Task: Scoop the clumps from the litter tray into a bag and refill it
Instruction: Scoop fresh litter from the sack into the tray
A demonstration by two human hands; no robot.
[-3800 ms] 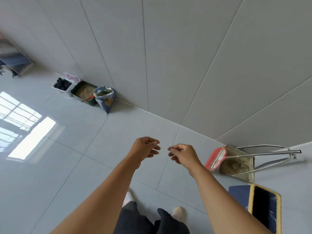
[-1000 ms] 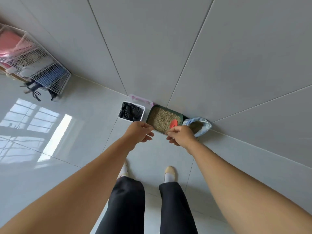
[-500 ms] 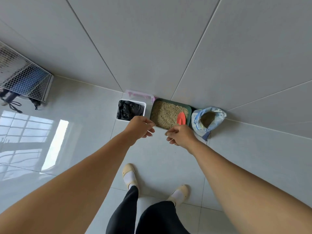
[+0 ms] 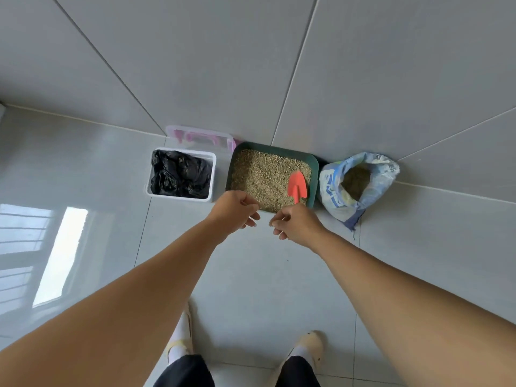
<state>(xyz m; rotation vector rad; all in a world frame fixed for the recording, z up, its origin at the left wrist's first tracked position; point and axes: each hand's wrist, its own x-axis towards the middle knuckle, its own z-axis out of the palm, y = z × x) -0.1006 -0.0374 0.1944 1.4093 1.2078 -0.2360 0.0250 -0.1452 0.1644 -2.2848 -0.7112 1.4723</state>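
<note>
— What do we count?
— One tray (image 4: 314,174) of litter by the wall. One red scoop (image 4: 297,187) lies in its near right corner. One black bag (image 4: 178,174) sits in a white tub (image 4: 178,197) on the left, one open sack (image 4: 331,188) on the right.
— Our hands?
— Two, loosely curled, holding nothing. Our left hand (image 4: 233,212) hovers at the tray's near edge, our right hand (image 4: 297,223) just beside the scoop's handle.

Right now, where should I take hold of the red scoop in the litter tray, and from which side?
Grip the red scoop by its handle, coming from the near side with the right hand. The blade lies flat on the litter, tip toward the wall; the handle points at you, nearest that hand.
</note>
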